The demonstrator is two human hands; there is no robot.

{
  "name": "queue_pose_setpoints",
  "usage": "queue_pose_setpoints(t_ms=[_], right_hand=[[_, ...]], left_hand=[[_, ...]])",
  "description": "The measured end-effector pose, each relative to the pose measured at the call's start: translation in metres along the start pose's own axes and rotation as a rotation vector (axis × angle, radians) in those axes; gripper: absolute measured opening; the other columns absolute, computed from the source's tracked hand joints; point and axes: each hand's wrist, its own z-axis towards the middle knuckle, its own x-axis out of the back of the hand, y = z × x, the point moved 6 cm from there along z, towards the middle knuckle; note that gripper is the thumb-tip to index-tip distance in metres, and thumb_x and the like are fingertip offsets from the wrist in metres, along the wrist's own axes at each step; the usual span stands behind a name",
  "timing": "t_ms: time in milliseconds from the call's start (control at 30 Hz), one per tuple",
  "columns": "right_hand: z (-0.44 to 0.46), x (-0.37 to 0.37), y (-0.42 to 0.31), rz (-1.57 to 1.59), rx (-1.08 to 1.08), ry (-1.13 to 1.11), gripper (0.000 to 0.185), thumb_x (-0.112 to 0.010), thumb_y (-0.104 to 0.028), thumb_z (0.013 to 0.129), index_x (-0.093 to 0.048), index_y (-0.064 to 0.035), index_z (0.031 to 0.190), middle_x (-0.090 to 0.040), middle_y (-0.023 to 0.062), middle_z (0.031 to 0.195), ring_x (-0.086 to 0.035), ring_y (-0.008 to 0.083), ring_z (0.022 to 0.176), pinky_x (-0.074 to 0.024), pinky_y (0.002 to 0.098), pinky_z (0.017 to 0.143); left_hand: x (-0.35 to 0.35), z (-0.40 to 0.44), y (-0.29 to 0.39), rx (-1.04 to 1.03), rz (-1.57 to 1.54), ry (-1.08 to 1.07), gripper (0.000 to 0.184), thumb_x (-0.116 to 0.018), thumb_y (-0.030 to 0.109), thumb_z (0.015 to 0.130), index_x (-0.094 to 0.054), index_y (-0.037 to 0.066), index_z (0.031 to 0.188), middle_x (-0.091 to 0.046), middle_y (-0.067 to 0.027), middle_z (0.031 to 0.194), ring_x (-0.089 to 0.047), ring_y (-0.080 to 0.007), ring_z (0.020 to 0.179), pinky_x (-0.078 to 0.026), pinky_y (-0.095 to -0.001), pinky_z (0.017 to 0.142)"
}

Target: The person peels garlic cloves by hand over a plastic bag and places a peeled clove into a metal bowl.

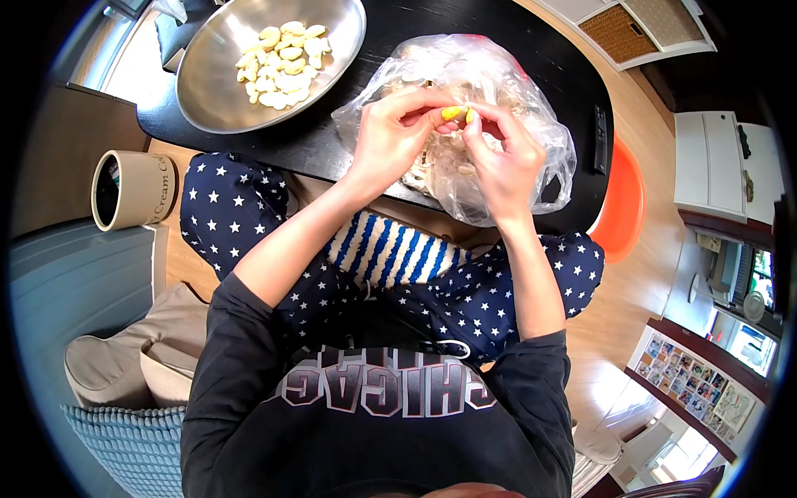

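Left hand: closed in a pinch, thumb and fingertips meeting those of the other hand; it seems to grasp one side of a small pale piece.
Right hand: pinched likewise from the opposite side, so the two share a single grip.
Small pale piece: right inside the grip, mostly covered by fingertips; from where I stand I cannot tell whether it is whole or bears any skin, though I take it for garlic.
Yellow thumbnails: close together at the heart of the grip, well placed for fine work. A light nail edge, rather than a hard squeeze, should keep something so small from shooting away or bruising.
Clear plastic bag: rumpled directly beneath the grip and spreading beyond it, with pale, papery bits showing through. Keeping the fingers low over it ought to catch crumbs before they scatter on the black table; its loose folds could snag a wrist.
Steel bowl: beyond the grip and to its left, well apart, bearing what look like peeled garlic cloves.
Remote control: right of the grip, past the bag, near the table's edge.
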Motion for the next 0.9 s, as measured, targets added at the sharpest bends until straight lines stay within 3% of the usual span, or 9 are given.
queue_pose_setpoints(t_ms=[67,133,233,433,667,900], right_hand=[[-0.001,0.0,0.005,0.019,-0.049,0.007,0.013,-0.063,-0.001,0.078,-0.063,0.0013,0.09,-0.066,0.0103,0.084,-0.065,0.0148,0.076,-0.0504,0.0241,0.067],[-0.003,-0.004,0.025,0.292,-0.275,0.013,0.012,-0.063,-0.002,0.079,-0.063,0.0012,0.091,-0.066,0.0082,0.082,-0.064,0.0119,0.075,-0.0496,0.0225,0.068],[-0.002,-0.004,0.028,0.343,-0.287,0.046,0.011,-0.062,-0.002,0.08,-0.063,0.0014,0.091,-0.066,0.0063,0.08,-0.064,0.0102,0.074,-0.0491,0.0221,0.068],[-0.002,-0.002,0.024,0.185,-0.208,0.044,0.012,-0.062,-0.003,0.081,-0.063,0.0005,0.092,-0.065,0.0057,0.079,-0.063,0.0099,0.073,-0.0487,0.0232,0.068],[0.003,-0.002,0.02,0.368,-0.21,0.033,0.015,-0.062,-0.005,0.084,-0.061,0.0009,0.097,-0.063,0.0064,0.09,-0.06,0.0108,0.081,-0.0475,0.0234,0.073],[0.003,-0.005,0.025,0.592,-0.27,-0.065,0.016,-0.061,-0.003,0.085,-0.059,0.0007,0.1,-0.059,0.0046,0.098,-0.057,0.0112,0.091,-0.0458,0.0233,0.081]], left_hand=[[-0.002,-0.001,0.002,-0.034,0.072,-0.005,0.018,-0.055,0.002,0.088,-0.06,-0.006,0.103,-0.063,-0.0092,0.093,-0.062,-0.0125,0.083,-0.05,-0.0224,0.076],[-0.007,-0.002,0.001,0.06,-0.188,0.013,0.018,-0.055,0.004,0.088,-0.059,-0.006,0.104,-0.062,-0.0099,0.094,-0.063,-0.0131,0.082,-0.05,-0.0227,0.077],[-0.011,-0.002,-0.009,0.243,-0.32,0.031,0.021,-0.055,0.006,0.089,-0.057,-0.005,0.107,-0.062,-0.0103,0.097,-0.062,-0.0137,0.084,-0.05,-0.0232,0.078],[-0.007,-0.001,-0.02,0.386,-0.705,0.073,0.024,-0.055,0.013,0.09,-0.055,-0.002,0.109,-0.061,-0.0094,0.099,-0.06,-0.0128,0.086,-0.05,-0.0227,0.077],[-0.007,-0.003,-0.011,0.431,-0.553,0.018,0.023,-0.055,0.012,0.09,-0.056,-0.002,0.108,-0.061,-0.0078,0.095,-0.059,-0.0103,0.083,-0.05,-0.0198,0.076],[-0.013,-0.005,-0.014,0.465,-0.631,-0.048,0.022,-0.053,0.009,0.091,-0.056,-0.003,0.109,-0.061,-0.0074,0.093,-0.059,-0.0104,0.082,-0.05,-0.0203,0.077]])
